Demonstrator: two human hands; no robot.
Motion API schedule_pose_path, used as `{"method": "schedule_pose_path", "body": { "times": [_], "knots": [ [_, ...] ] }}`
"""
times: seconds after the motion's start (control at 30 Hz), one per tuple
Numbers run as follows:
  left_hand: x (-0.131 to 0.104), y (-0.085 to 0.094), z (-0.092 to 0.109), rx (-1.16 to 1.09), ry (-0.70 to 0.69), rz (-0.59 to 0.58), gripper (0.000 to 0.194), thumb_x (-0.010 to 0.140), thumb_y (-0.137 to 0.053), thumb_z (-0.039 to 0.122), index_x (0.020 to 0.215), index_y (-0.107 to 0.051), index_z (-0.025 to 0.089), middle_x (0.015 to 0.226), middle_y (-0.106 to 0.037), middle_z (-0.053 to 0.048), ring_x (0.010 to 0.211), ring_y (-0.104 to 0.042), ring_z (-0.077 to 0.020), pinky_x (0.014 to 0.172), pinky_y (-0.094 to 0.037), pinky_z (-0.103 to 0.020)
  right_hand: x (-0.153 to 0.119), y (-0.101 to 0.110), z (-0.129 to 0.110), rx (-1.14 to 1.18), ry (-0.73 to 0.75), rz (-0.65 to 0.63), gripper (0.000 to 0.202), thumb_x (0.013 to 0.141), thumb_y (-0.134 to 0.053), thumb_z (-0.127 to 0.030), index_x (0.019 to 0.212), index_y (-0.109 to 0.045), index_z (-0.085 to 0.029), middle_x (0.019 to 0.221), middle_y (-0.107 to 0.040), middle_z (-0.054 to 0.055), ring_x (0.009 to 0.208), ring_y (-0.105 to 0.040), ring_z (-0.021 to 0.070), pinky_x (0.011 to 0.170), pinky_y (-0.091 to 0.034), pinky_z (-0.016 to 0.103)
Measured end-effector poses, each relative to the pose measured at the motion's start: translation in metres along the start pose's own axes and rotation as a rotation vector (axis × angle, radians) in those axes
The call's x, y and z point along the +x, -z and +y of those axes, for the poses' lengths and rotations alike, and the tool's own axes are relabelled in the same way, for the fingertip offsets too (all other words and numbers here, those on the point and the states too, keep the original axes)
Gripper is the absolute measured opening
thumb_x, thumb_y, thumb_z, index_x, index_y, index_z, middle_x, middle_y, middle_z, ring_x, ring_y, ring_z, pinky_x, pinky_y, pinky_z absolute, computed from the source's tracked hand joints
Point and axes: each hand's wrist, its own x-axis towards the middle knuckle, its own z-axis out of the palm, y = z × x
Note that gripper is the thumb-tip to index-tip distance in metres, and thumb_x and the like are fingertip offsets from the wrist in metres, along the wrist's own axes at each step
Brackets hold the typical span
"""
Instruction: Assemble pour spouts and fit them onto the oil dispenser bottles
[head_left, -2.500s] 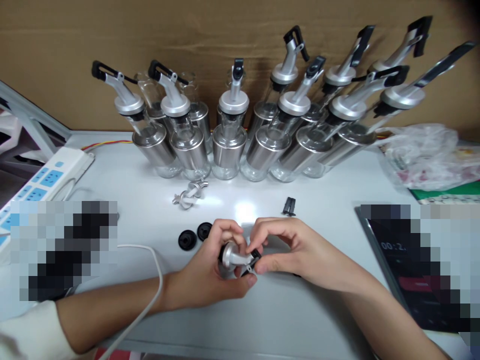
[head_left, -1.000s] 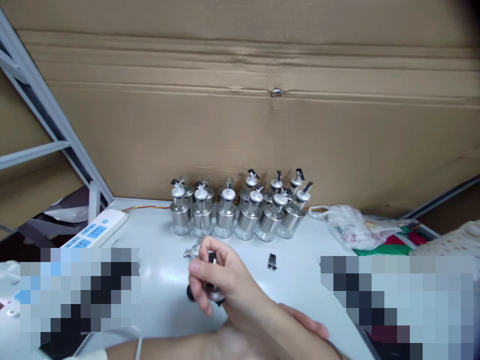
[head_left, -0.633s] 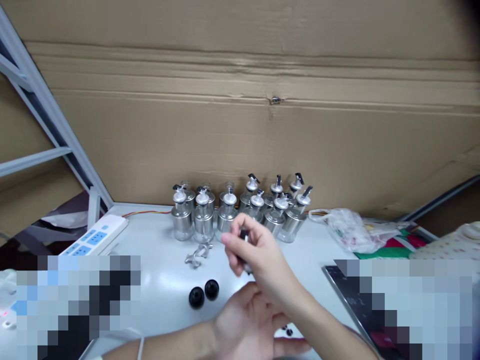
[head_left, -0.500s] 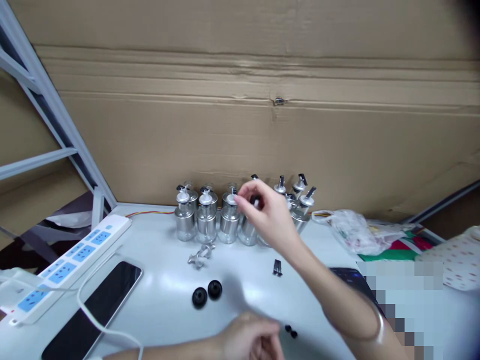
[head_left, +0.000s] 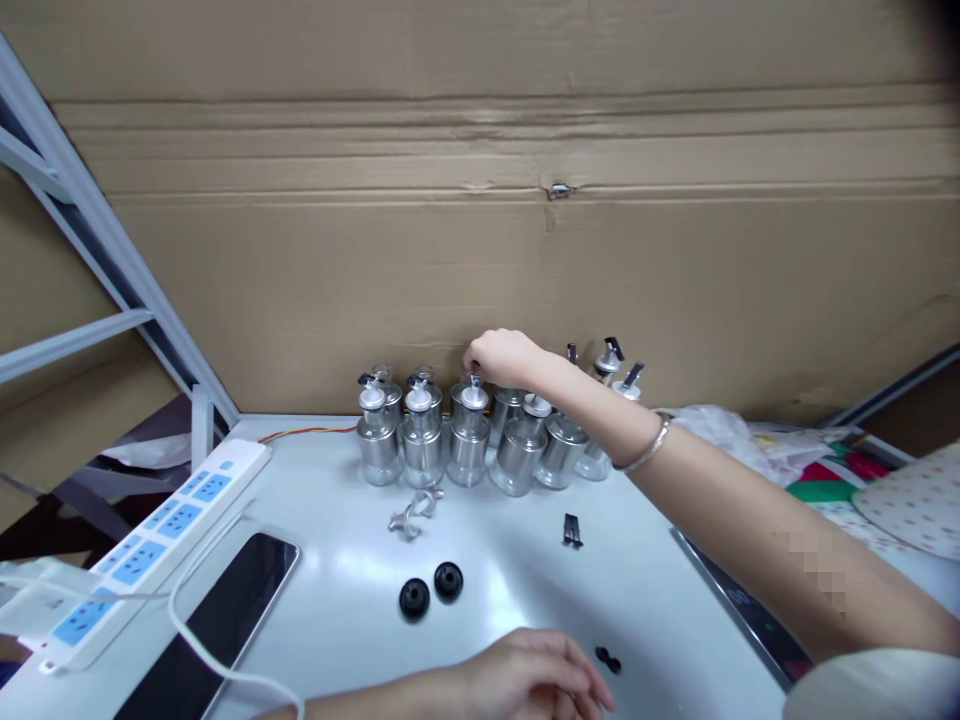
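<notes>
Glass bottles (head_left: 422, 455) with metal bands stand in rows by the cardboard, several topped with white-collared spouts with black flaps. My right hand (head_left: 501, 358) reaches over them. Its fingers are curled closed just behind the spout (head_left: 474, 392) of a front bottle (head_left: 469, 452); what they grip is hidden. My left hand (head_left: 536, 680) hovers low over the near part of the table, fingers loosely stretched, with nothing visible in it. To its right lie small black caps (head_left: 608, 660). Two round black stoppers (head_left: 448, 581) rest beyond it.
Silvery metal spout pieces (head_left: 416, 512) and black flap pieces (head_left: 572, 530) lie on the white table (head_left: 510, 570). At left are a power strip (head_left: 159, 550), a phone (head_left: 217, 630) and a white cable. Plastic bags (head_left: 720, 440) lie at right; cardboard (head_left: 337, 280) rises behind.
My right hand has moved back and slightly left, from in front of the bottles to above the back row. My left hand has shifted right, its fingers straighter. The camera view has shifted slightly.
</notes>
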Motion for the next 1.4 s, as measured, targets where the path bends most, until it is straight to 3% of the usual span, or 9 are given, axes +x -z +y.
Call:
{"method": "schedule_pose_path", "body": {
  "times": [0.2, 0.3, 0.47, 0.6, 0.67, 0.8, 0.93, 1.13, 1.4],
  "knots": [
    [-0.001, 0.005, 0.003, -0.065, 0.041, -0.014, 0.033, 0.055, -0.059, 0.03, 0.085, -0.055, 0.017, 0.063, -0.062, -0.005, 0.053, -0.053, -0.0155, 0.062, -0.034, -0.03, -0.012, 0.028, 0.006, -0.004, -0.047, 0.118, 0.019, 0.079, -0.059, -0.018, 0.091, -0.074, -0.018, 0.087, -0.072, 0.012, 0.084, -0.067, 0.0266, 0.068, -0.046, 0.034],
    [-0.003, 0.004, 0.008, -0.152, 0.051, -0.011, 0.04, 0.061, -0.061, 0.044, 0.091, -0.054, 0.017, 0.068, -0.062, -0.006, 0.058, -0.055, -0.0181, 0.064, -0.035, -0.033, -0.03, 0.055, 0.013, 0.019, -0.114, 0.258, 0.023, 0.084, -0.054, -0.024, 0.098, -0.071, -0.016, 0.095, -0.071, 0.013, 0.089, -0.064, 0.0289, 0.073, -0.047, 0.04],
    [-0.006, 0.005, 0.013, -0.341, 0.024, 0.016, 0.061, 0.075, -0.039, 0.071, 0.099, -0.052, 0.016, 0.079, -0.061, -0.009, 0.066, -0.056, -0.0218, 0.068, -0.036, -0.039, -0.081, 0.074, 0.014, 0.325, -0.151, 0.919, 0.012, 0.083, -0.062, -0.025, 0.086, -0.067, -0.015, 0.083, -0.068, 0.006, 0.073, -0.062, 0.0172, 0.068, -0.045, 0.033],
    [-0.011, 0.002, 0.018, -0.421, 0.016, 0.018, 0.069, 0.078, -0.032, 0.076, 0.101, -0.054, 0.015, 0.082, -0.062, -0.011, 0.071, -0.058, -0.024, 0.071, -0.036, -0.04, -0.124, 0.068, 0.004, 0.739, -0.026, 1.118, 0.012, 0.081, -0.067, -0.028, 0.078, -0.059, -0.019, 0.077, -0.064, 0.003, 0.064, -0.06, 0.0133, 0.054, -0.042, 0.028],
    [-0.015, -0.001, 0.023, -0.465, -0.019, 0.022, 0.071, 0.077, -0.032, 0.077, 0.102, -0.055, 0.014, 0.086, -0.064, -0.013, 0.077, -0.06, -0.0257, 0.073, -0.037, -0.04, -0.142, 0.058, -0.004, 0.848, 0.024, 1.007, 0.011, 0.079, -0.068, -0.024, 0.077, -0.058, -0.02, 0.079, -0.066, 0.003, 0.071, -0.064, 0.0154, 0.056, -0.045, 0.027],
    [-0.021, -0.012, 0.03, -0.492, -0.129, 0.027, 0.072, 0.075, -0.044, 0.074, 0.109, -0.057, 0.012, 0.099, -0.066, -0.014, 0.092, -0.061, -0.0269, 0.08, -0.039, -0.038, -0.167, 0.02, -0.021, 1.054, 0.034, 0.457, 0.012, 0.083, -0.063, -0.03, 0.077, -0.058, -0.021, 0.081, -0.069, 0.002, 0.073, -0.063, 0.0147, 0.058, -0.048, 0.025],
    [-0.024, -0.019, 0.026, -0.343, -0.231, 0.064, 0.078, 0.062, -0.06, 0.077, 0.092, -0.066, 0.005, 0.08, -0.068, -0.012, 0.077, -0.063, -0.0217, 0.079, -0.042, -0.033, -0.172, -0.029, -0.033, 1.26, -0.125, 0.163, 0.015, 0.083, -0.061, -0.033, 0.076, -0.056, -0.02, 0.079, -0.066, 0.002, 0.067, -0.058, 0.0126, 0.055, -0.043, 0.022],
    [-0.03, -0.019, 0.018, 0.108, -0.372, 0.168, 0.055, 0.055, -0.08, 0.049, 0.086, -0.066, 0.007, 0.079, -0.066, -0.013, 0.073, -0.063, -0.0224, 0.069, -0.046, -0.033, -0.163, -0.061, -0.036, 1.475, -0.418, 0.212, 0.025, 0.077, -0.063, -0.042, 0.076, -0.057, -0.018, 0.071, -0.056, -0.001, 0.049, -0.043, 0.0071, 0.044, -0.037, 0.021],
    [-0.035, -0.029, 0.03, 0.34, -0.314, 0.194, 0.053, 0.051, -0.078, 0.049, 0.082, -0.067, 0.007, 0.076, -0.064, -0.012, 0.069, -0.056, -0.0182, 0.063, -0.041, -0.028, -0.153, -0.052, -0.045, 1.927, -0.498, 0.678, 0.012, 0.082, -0.057, -0.027, 0.073, -0.052, -0.019, 0.077, -0.063, -0.001, 0.065, -0.06, 0.0097, 0.061, -0.046, 0.021]
  ]
}}
